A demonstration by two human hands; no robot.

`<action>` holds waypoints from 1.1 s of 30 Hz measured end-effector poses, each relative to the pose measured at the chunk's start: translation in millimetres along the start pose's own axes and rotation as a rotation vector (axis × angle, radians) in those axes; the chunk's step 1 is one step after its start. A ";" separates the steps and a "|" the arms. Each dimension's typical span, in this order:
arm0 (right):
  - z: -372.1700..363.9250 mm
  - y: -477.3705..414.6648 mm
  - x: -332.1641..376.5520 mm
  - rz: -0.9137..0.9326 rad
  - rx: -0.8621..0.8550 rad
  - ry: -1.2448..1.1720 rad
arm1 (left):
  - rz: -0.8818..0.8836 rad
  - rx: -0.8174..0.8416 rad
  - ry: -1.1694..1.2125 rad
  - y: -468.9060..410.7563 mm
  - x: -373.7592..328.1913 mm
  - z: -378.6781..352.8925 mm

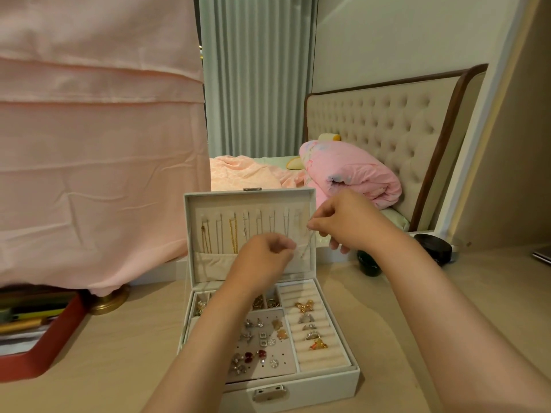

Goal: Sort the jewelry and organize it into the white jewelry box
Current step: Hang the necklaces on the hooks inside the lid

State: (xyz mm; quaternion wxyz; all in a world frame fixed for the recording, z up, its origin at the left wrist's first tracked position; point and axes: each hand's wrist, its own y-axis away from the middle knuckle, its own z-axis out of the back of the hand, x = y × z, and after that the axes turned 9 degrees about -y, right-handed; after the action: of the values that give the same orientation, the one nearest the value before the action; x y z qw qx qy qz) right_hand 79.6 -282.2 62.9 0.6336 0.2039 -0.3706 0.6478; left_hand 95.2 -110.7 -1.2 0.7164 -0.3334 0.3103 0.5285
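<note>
Fingers [313, 227] pinch chain [307, 247] (left hand [262, 259], right hand [347, 222]).

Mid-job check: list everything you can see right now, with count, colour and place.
jewelry box: one, white, open, centre foreground
hung necklaces: several, gold and silver, in the lid
rings: about five, gold and silver, right rolls
earrings: many, silver, red, peach, middle panel
thin chain: one, silver, between both hands
tray: one, red, left edge
cloth: one, pink, upper left
jar: one, dark, right of the lid
round case: one, black, far right
left hand: fingers pinch the thin chain
right hand: fingers pinch the thin chain
</note>
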 end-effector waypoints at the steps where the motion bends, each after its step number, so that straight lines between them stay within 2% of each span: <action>1: -2.0 -4.0 0.8 -0.002 -0.018 -0.020 | -0.032 -0.063 -0.134 -3.9 1.9 0.4; 6: -14.6 -16.0 -1.9 -0.019 -0.113 -0.116 | -0.171 -0.077 -0.664 -11.8 0.7 -3.6; 12: -25.3 -15.0 -5.5 0.051 -0.192 -0.175 | -0.181 -0.096 -0.893 -19.1 -4.6 -7.6; 16: -24.4 -17.2 -5.1 0.099 -0.248 -0.193 | -0.184 -0.089 -0.918 -19.2 -6.7 -7.8; 21: -30.5 -18.6 -13.1 0.104 -0.199 -0.148 | -0.184 -0.094 -0.873 -14.5 -2.2 -4.7; 25: -40.6 -14.8 -19.4 0.094 -0.082 0.082 | -0.192 -0.091 -0.840 -13.4 0.6 -0.8; 28: -42.6 -8.6 -20.2 0.084 -0.076 0.257 | -0.207 -0.085 -0.832 -11.4 2.9 0.5; 31: -37.4 0.0 -19.3 0.132 -0.156 0.292 | -0.224 -0.081 -0.832 -10.6 4.0 0.4; 33: -38.1 5.2 -20.2 0.168 -0.125 0.289 | -0.250 -0.096 -0.851 -11.0 5.2 0.0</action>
State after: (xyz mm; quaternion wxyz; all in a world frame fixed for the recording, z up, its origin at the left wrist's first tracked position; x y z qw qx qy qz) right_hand 84.7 -267.2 22.5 0.6353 0.0372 -0.3312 0.6967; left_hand 107.1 -110.2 -3.7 0.8223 -0.1542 -0.0796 0.5420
